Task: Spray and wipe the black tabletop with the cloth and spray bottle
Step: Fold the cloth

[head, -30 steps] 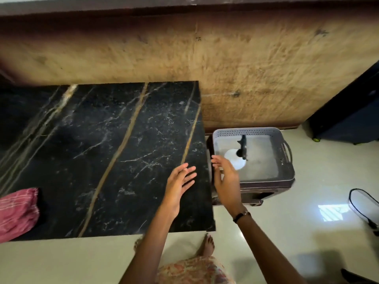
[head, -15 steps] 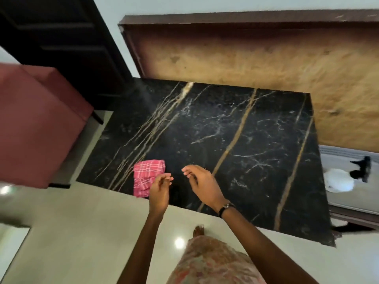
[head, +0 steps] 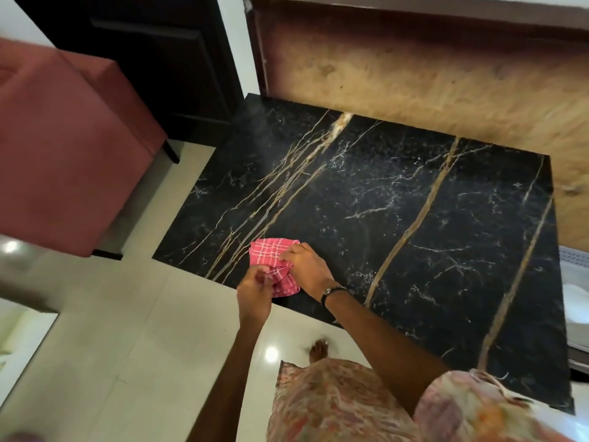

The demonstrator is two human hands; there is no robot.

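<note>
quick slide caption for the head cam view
Both hands, left and right, gather the pink cloth on the black tabletop.

A red upholstered seat (head: 63,145) on dark legs fills the far left, standing on the pale glossy floor (head: 134,330); behind it rises a dark wooden cabinet (head: 165,59); a worn tan board (head: 430,87) with a brown frame spans the far right; at the right edge, a grey perforated basket (head: 575,260) shows partly, something white inside.
</note>
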